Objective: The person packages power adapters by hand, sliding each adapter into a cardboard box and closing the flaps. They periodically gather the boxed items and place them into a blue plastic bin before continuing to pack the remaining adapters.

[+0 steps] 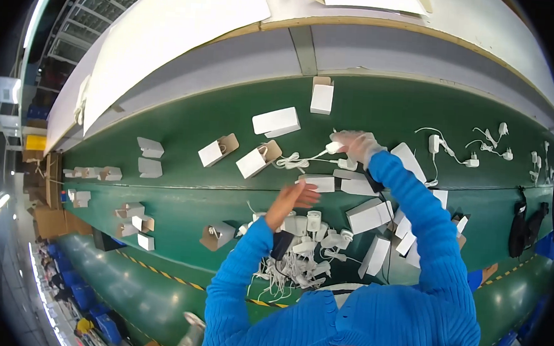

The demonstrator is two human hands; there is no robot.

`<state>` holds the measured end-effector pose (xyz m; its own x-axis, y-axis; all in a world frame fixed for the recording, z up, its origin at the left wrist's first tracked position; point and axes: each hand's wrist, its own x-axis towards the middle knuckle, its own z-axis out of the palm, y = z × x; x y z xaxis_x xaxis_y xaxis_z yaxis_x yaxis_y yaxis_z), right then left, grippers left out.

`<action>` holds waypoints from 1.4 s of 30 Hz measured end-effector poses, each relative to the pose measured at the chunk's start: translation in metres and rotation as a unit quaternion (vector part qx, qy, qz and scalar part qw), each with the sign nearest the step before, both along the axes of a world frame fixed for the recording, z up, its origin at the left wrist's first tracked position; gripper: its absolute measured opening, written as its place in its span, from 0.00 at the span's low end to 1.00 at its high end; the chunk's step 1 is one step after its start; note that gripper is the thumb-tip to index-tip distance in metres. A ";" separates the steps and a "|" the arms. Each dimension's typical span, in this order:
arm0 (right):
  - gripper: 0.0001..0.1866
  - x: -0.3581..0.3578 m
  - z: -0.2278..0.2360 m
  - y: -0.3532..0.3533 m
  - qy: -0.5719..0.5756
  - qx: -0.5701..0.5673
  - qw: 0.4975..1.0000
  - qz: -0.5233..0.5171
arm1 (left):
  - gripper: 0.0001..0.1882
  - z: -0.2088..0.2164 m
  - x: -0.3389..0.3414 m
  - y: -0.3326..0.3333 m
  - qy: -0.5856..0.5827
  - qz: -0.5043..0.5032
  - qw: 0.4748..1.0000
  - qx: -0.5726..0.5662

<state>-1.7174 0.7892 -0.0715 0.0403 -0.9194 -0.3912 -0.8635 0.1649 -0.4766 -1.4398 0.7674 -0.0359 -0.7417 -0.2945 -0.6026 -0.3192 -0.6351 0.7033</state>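
My right hand, in a pale thin glove, reaches to the middle of the green bench and is closed on a white power adapter. A bundled white cable runs left from the adapter. My left hand is nearer to me, its fingers stretched out. Its fingertips are at the near edge of a closed white box; whether they touch it I cannot tell. Two open white boxes with cable loops showing lie left of the cable. Under my left wrist is a heap of white adapters and cables.
Several white boxes lie beside my right forearm. Adapters with cables are spread along the right of the green bench. More small boxes stand at the left. A black item lies far right. A raised white shelf borders the back.
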 end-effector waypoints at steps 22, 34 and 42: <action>0.25 0.108 0.089 0.148 -0.470 -0.243 0.835 -0.151 | 0.41 0.065 -0.078 0.068 0.135 0.221 0.957 0.132; 0.22 0.041 0.018 0.156 -0.683 -0.100 0.583 -0.429 | 0.51 -0.082 -0.137 -0.043 -0.130 0.270 0.954 -0.020; 0.30 -0.066 0.056 0.257 -0.425 -0.186 0.711 -0.529 | 0.47 -0.179 -0.197 -0.193 -0.582 0.384 0.695 -0.175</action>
